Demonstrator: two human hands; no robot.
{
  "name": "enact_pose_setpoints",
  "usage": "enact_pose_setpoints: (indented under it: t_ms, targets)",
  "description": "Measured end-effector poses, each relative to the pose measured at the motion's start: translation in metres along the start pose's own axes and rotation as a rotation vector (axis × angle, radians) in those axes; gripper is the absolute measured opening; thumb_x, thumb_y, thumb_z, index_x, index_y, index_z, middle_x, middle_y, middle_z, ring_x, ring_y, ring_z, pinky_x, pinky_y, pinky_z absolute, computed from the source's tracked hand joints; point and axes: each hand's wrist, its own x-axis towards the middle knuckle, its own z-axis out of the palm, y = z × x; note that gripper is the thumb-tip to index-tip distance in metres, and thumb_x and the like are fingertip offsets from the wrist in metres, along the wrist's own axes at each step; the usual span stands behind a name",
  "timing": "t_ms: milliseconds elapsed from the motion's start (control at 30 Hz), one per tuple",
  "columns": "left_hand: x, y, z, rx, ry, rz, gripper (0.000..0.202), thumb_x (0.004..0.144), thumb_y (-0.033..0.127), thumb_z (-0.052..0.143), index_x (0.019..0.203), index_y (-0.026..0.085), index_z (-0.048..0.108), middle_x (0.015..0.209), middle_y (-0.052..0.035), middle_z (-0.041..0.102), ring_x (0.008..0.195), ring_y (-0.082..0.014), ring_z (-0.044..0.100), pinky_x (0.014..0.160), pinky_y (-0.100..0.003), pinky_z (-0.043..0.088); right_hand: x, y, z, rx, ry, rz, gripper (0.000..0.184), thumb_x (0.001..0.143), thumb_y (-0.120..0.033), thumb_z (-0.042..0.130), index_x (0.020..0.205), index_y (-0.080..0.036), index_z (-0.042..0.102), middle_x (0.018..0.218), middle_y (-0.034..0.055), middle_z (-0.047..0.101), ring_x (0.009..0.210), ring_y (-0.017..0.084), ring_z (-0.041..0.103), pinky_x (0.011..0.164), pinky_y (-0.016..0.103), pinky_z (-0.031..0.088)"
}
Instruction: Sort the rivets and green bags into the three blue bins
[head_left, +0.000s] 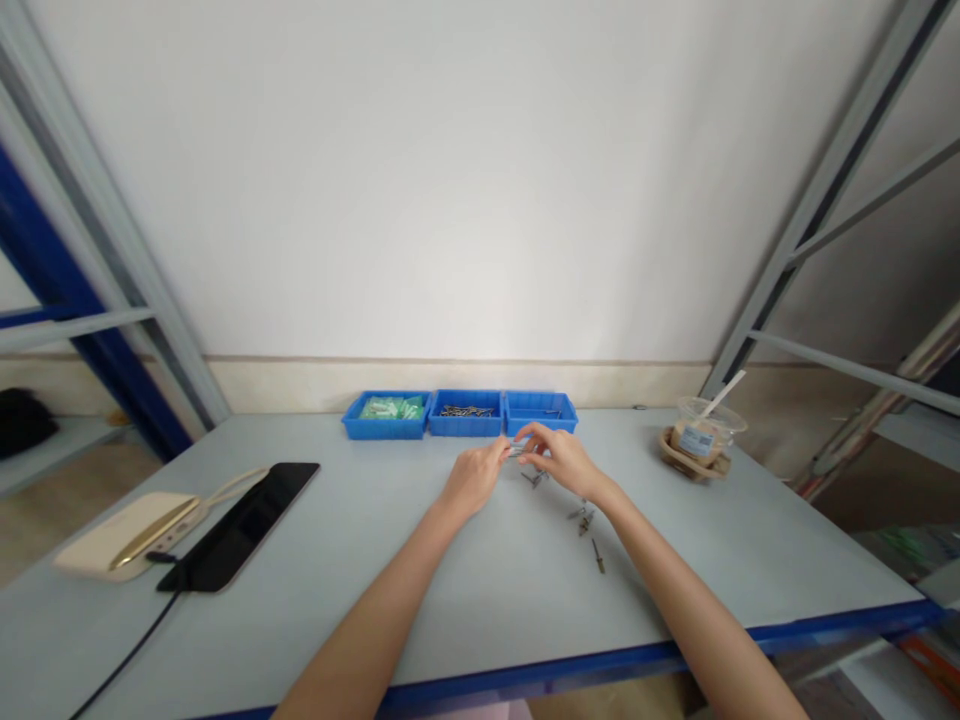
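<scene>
My left hand [474, 478] is closed, its thumb and fingers pinching several thin silvery fasteners [516, 451] above the table. My right hand [564, 462] comes in from the right with curved fingers, index and thumb apart around the free ends of those fasteners; whether it touches them is too small to tell. Below it lie loose fasteners [535, 479], partly hidden by the hand. More are scattered beside my right forearm, among them a thin-shafted one with a brass-coloured end [598, 557].
Three blue bins stand along the wall: one with green-and-white packets [386, 430], one with brass-coloured fasteners [466, 427], one with a few dark pieces [540, 398]. A black tablet-like device [247, 520] and cream case [112, 540] lie left; a cup [696, 438] in a holder stands right.
</scene>
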Motion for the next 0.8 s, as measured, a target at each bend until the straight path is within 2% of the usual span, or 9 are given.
enact_pose_setpoints:
  t_ms: [100,167,300,400,500,600,633,733,800]
  targets:
    - [-0.001,0.001,-0.003,-0.04,0.015,-0.013,0.03,0.096,0.031,0.027,0.089,0.019,0.054,0.076,-0.0044,0.065,0.074,-0.0187,0.062,0.063,-0.024,0.038,0.0,-0.003,-0.001,-0.121,0.031,-0.009,0.012,0.083,-0.03,0.057,0.087,-0.022,0.065,0.076,-0.0002,0.07,0.07,0.014,0.061,0.067,0.023,0.038]
    - [-0.001,-0.001,-0.005,-0.086,0.062,-0.061,0.034,0.096,0.033,0.025,0.086,0.019,0.054,0.072,-0.0028,0.064,0.071,-0.0175,0.061,0.062,-0.024,0.037,0.006,-0.006,-0.004,-0.171,0.037,-0.012,0.017,0.085,-0.032,0.053,0.082,-0.023,0.066,0.074,-0.0001,0.07,0.068,0.014,0.061,0.067,0.023,0.037]
    - [0.001,-0.008,-0.007,-0.22,0.172,-0.235,0.049,0.096,0.037,0.015,0.077,0.018,0.056,0.058,-0.0002,0.059,0.06,-0.0151,0.058,0.06,-0.024,0.036,0.044,-0.014,-0.006,-0.072,0.038,0.017,0.034,0.09,-0.044,0.041,0.086,-0.02,0.065,0.074,0.0002,0.07,0.057,0.011,0.058,0.061,0.021,0.038]
    - [0.002,-0.012,-0.007,-0.271,0.111,-0.282,0.061,0.095,0.043,0.012,0.058,0.018,0.054,0.051,-0.0014,0.057,0.055,-0.0155,0.056,0.058,-0.025,0.036,0.087,-0.023,-0.005,0.019,0.004,0.047,0.05,0.093,-0.048,0.028,0.09,-0.016,0.066,0.079,0.0051,0.07,0.062,0.012,0.059,0.06,0.02,0.04]
    - [0.002,-0.01,-0.005,-0.222,0.042,-0.23,0.064,0.094,0.048,0.016,0.052,0.018,0.054,0.05,-0.0023,0.057,0.054,-0.0167,0.056,0.059,-0.026,0.036,0.11,-0.027,-0.007,-0.188,0.085,0.135,0.049,0.093,-0.045,0.033,0.084,-0.013,0.068,0.079,0.0104,0.07,0.071,0.015,0.061,0.069,0.024,0.04]
    - [0.001,-0.005,-0.004,-0.175,0.017,-0.166,0.065,0.094,0.047,0.017,0.055,0.017,0.058,0.051,-0.0032,0.059,0.056,-0.0173,0.057,0.06,-0.026,0.037,0.092,-0.017,-0.019,-0.365,0.099,0.135,0.041,0.091,-0.039,0.041,0.076,-0.013,0.07,0.071,0.0099,0.068,0.074,0.017,0.06,0.075,0.027,0.039]
    - [0.001,-0.003,-0.004,-0.162,0.007,-0.146,0.064,0.094,0.047,0.017,0.056,0.017,0.059,0.053,-0.0035,0.059,0.056,-0.0175,0.057,0.061,-0.026,0.037,0.077,-0.011,-0.025,-0.338,0.035,0.107,0.039,0.09,-0.036,0.043,0.074,-0.015,0.07,0.068,0.0077,0.067,0.071,0.016,0.06,0.073,0.026,0.039]
    - [0.0,0.004,-0.004,-0.123,-0.04,-0.085,0.06,0.095,0.043,0.021,0.06,0.016,0.062,0.057,-0.0044,0.062,0.061,-0.0181,0.059,0.062,-0.026,0.037,0.017,0.009,-0.043,-0.078,-0.337,-0.002,0.023,0.082,-0.036,0.055,0.08,-0.019,0.071,0.07,0.0008,0.066,0.067,0.013,0.057,0.065,0.023,0.041]
    - [-0.001,0.008,-0.004,-0.098,-0.071,-0.045,0.056,0.096,0.04,0.024,0.063,0.016,0.063,0.061,-0.0052,0.064,0.063,-0.0184,0.06,0.064,-0.025,0.037,-0.026,0.019,-0.051,-0.006,-0.46,-0.026,0.018,0.074,-0.035,0.064,0.083,-0.02,0.071,0.079,0.0008,0.065,0.071,0.013,0.055,0.066,0.023,0.042]
